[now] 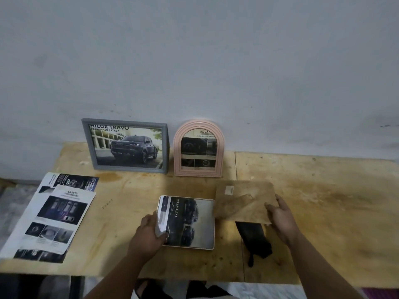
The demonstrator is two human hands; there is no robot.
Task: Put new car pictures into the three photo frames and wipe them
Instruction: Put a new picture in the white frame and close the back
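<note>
Left hand (149, 230): grips the left edge of the white frame (187, 222) lying flat on the table (323, 190), car picture showing.
Right hand (280, 214): pinches the brown backing board (244, 201) just beside that frame, above a black cloth (253, 239).
Done: grey frame (125, 145) and pink arched frame (199, 147) stand filled by the wall.
Left: by my reading, closing the third frame — then wiping.
Spare: brochures (54, 214) at far left.

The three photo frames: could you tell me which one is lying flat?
The white square frame, flat on the table under the left hand; the grey and pink arched frames stand upright.
</note>
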